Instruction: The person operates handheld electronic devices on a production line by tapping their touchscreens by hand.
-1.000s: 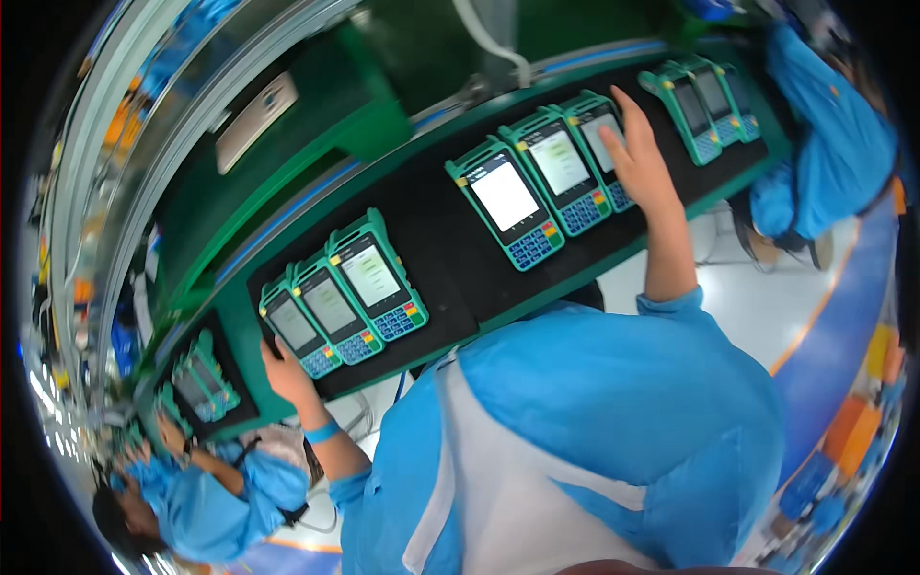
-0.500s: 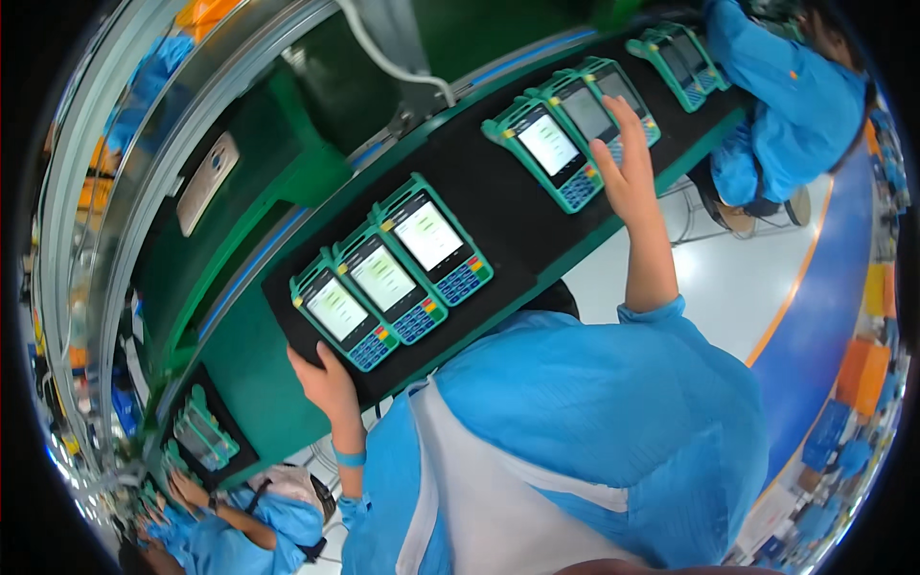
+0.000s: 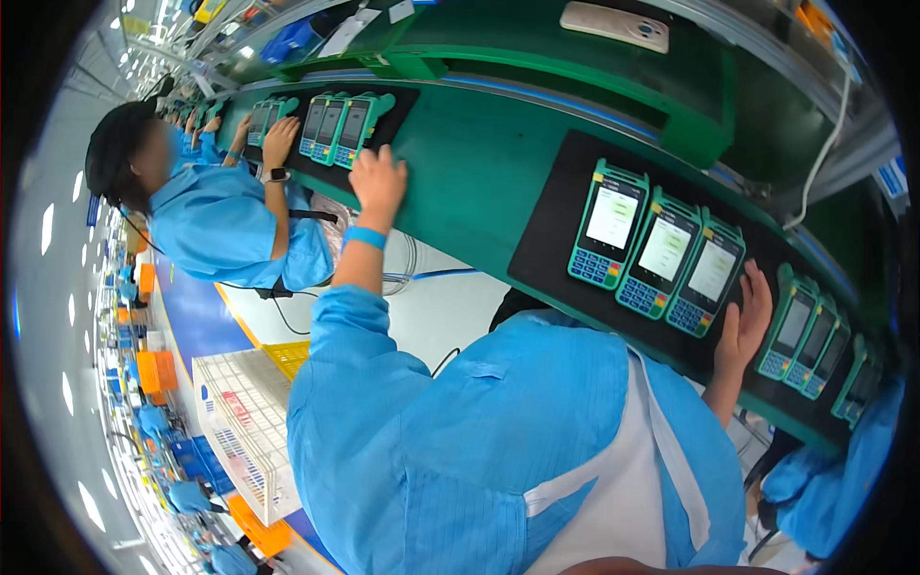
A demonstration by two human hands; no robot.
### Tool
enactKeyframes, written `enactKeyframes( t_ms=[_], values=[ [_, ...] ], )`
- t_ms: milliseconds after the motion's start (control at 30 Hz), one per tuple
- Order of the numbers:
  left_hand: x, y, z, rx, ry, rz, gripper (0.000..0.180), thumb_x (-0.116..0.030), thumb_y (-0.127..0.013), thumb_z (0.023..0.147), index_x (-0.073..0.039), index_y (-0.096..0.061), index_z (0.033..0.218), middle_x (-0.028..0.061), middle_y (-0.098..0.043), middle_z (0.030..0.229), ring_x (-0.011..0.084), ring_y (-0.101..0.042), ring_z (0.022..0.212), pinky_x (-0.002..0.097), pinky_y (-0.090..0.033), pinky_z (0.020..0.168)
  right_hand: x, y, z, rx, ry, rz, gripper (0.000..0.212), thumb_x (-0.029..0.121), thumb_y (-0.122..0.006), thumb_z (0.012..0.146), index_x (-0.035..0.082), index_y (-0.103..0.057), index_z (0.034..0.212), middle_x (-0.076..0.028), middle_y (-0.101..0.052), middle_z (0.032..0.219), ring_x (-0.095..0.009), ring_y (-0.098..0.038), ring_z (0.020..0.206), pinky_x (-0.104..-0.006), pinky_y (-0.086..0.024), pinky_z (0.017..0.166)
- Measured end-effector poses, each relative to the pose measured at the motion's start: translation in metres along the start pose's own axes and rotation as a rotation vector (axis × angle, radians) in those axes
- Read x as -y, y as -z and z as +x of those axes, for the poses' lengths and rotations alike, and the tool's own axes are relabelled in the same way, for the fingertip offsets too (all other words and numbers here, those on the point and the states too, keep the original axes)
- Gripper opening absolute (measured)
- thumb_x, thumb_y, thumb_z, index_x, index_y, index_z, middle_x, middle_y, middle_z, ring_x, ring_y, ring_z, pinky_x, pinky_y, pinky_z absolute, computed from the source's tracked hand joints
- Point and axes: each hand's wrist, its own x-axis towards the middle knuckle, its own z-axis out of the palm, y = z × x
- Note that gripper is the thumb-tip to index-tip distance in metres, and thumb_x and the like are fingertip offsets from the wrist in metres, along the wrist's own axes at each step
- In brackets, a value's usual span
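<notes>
Three green-cased card payment terminals stand in a row on a black mat (image 3: 548,235) before me, their screens lit: the left one (image 3: 611,218), the middle one (image 3: 665,247) and the right one (image 3: 711,270). Beside the right terminal is my right hand (image 3: 750,311), open, fingers stretched and holding nothing. My left hand (image 3: 379,184) reaches far left, its fingers loosely bent and apart. It is at the near right edge of another black mat (image 3: 388,120), close to a dark-screened terminal (image 3: 355,123). Its fingertips are partly hidden, so contact with the mat cannot be made out.
A co-worker in blue (image 3: 216,225) sits at the left, hands by more terminals. More terminals (image 3: 793,326) stand at the right, near another blue sleeve (image 3: 843,479). A phone (image 3: 613,26) lies on the green shelf. A white wire basket (image 3: 240,422) stands behind me at the left.
The view has turned left. My left hand has left the lit terminals' mat for the mat at the left. My right hand has come from the right-hand terminals to beside the lit ones.
</notes>
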Motion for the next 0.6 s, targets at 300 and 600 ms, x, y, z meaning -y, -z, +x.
enactKeyframes(
  t_ms=[300, 600],
  values=[
    [0.024, -0.02, 0.021, -0.163, -0.469, 0.357, 0.006, -0.013, -0.055, 0.073, -0.011, -0.06, 0.071, 0.0045, -0.054, 0.083, 0.0226, -0.052, 0.085, 0.0363, -0.038, 0.072, 0.01, 0.02, 0.008, -0.154, 0.085, -0.058, 0.05, 0.019, -0.053, 0.089, -0.004, -0.038, 0.131, -0.025, -0.044, 0.133, -0.034, -0.043, 0.126, -0.0437, -0.033, 0.105],
    [-0.073, 0.056, -0.004, -0.063, -0.66, -0.035, 0.011, -0.013, -0.057, 0.066, -0.009, -0.062, 0.057, 0.0064, -0.055, 0.067, 0.0237, -0.055, 0.074, 0.0396, -0.038, 0.07, 0.0, 0.04, -0.001, -0.13, 0.067, -0.076, 0.045, 0.009, -0.048, 0.09, -0.002, -0.039, 0.133, -0.021, -0.048, 0.13, -0.032, -0.044, 0.125, -0.0445, -0.033, 0.106]
  ],
)
